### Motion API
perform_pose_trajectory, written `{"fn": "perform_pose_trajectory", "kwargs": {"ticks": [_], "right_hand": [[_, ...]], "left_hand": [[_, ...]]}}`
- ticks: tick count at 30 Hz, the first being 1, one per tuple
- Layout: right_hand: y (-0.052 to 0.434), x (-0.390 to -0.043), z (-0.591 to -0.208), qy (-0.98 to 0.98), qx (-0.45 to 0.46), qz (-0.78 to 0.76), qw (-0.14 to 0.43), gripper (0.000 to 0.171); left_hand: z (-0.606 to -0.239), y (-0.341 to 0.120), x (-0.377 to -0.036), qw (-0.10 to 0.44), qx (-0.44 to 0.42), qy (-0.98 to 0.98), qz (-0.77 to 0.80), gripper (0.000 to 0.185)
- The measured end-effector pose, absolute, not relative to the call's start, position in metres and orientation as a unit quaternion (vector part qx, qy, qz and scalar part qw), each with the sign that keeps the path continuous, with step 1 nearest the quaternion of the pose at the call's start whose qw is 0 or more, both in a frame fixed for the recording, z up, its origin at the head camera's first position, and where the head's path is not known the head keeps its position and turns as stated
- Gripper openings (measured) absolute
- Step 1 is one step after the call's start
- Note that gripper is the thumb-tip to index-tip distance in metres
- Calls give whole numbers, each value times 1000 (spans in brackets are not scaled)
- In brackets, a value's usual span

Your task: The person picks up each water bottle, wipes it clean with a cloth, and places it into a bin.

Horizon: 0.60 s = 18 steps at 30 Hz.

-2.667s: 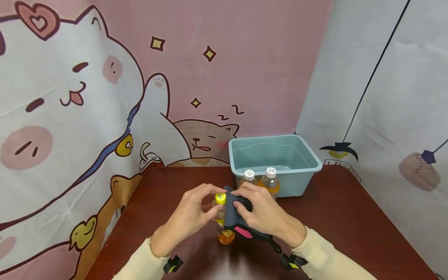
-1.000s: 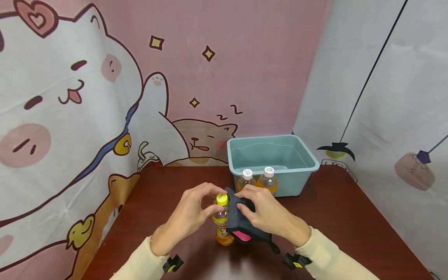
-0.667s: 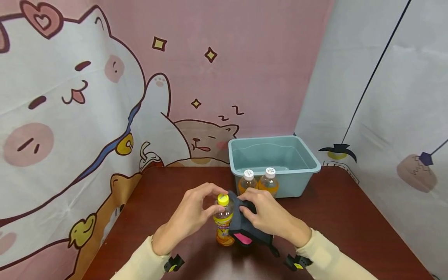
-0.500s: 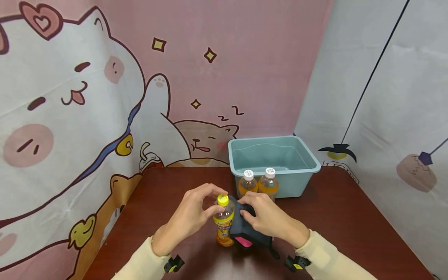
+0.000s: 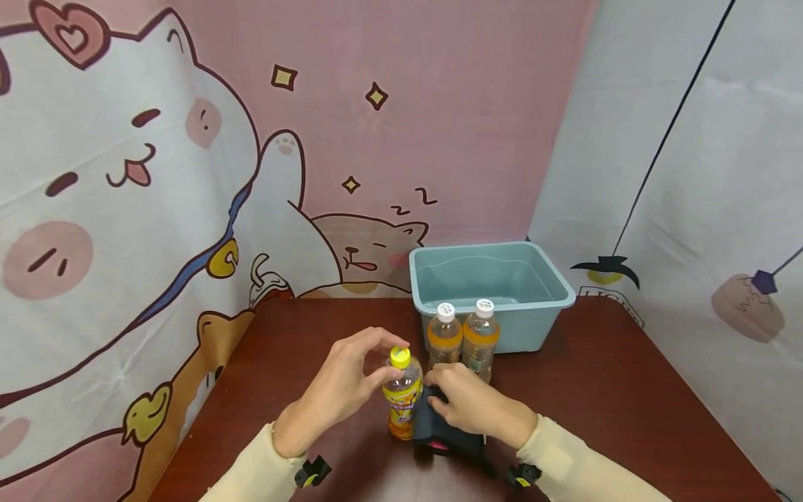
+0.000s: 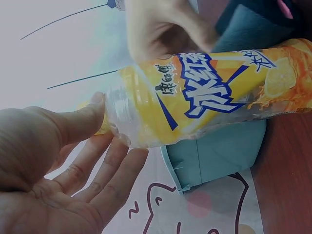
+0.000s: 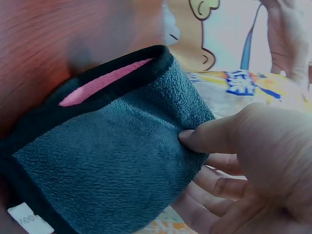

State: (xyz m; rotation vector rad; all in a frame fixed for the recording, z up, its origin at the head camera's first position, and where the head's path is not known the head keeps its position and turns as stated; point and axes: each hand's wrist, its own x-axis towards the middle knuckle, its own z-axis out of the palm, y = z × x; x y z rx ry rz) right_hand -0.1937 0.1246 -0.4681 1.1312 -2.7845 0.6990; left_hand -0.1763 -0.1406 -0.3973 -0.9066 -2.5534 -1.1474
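A yellow-capped drink bottle (image 5: 403, 408) with a yellow label stands upright on the table in the head view. My left hand (image 5: 347, 366) pinches it at the cap, thumb on the near side, while the other fingers spread loosely in the left wrist view. On the bottle's right, my right hand (image 5: 473, 401) grips a folded dark grey cloth (image 7: 112, 161) with black edging and a pink inner side. In the head view the cloth lies against the lower right of the bottle, covering part of the label. A small white tag hangs at the cloth's corner in the right wrist view.
Two white-capped bottles (image 5: 445, 338) with orange labels stand side by side behind my right hand. Beyond them sits a light blue plastic bin (image 5: 533, 328) at the back of the dark red table (image 5: 602, 404). Printed cartoon curtains (image 5: 351, 125) hang behind and beside it.
My right hand has slid down and slightly right with the cloth, from near the cap to the bottle's lower part. More of the label and the two rear bottles shows. My left hand stays at the cap.
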Motion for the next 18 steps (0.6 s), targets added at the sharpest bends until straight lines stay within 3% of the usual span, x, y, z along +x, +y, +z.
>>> {"fn": "perform_pose_trajectory", "kwargs": {"ticks": [9,18], "right_hand": [[118,-199,-483,-909,360,213,2,14],[120,-196,-478,-901,364,234,27,15]], "left_hand": [[-396,-141,-176,102,-310,-864,-384,45],[-395,-142,-175,97,-317,-865,-377,44]]}}
